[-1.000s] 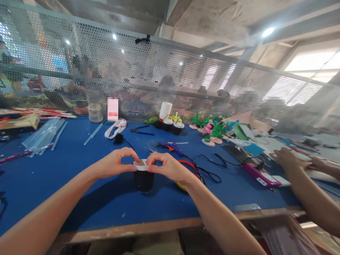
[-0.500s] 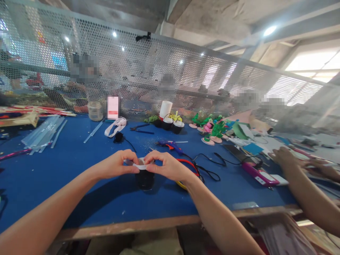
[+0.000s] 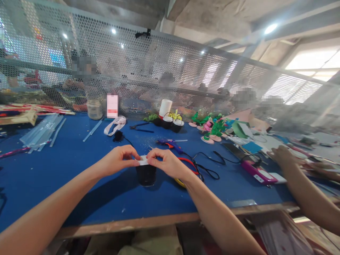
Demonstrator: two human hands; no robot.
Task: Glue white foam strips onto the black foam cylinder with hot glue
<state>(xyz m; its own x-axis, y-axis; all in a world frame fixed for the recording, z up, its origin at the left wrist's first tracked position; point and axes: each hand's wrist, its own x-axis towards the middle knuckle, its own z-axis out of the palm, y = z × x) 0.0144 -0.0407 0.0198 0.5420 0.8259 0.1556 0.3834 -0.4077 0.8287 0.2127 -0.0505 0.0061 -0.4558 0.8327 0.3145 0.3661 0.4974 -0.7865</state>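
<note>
Head view: left hand (image 3: 117, 161) and right hand (image 3: 166, 163) pinch a white strip (image 3: 143, 161) over the black cup (image 3: 146, 175); best kept level and taut.

Looks like a shared craft workshop: a long blue workbench (image 3: 66, 170) littered with glue sticks (image 3: 42, 131), a glue gun (image 3: 170, 144), foam flower decorations (image 3: 212, 129) and paper scraps (image 3: 252, 147), with other workers behind a perforated metal partition (image 3: 132, 71).
</note>
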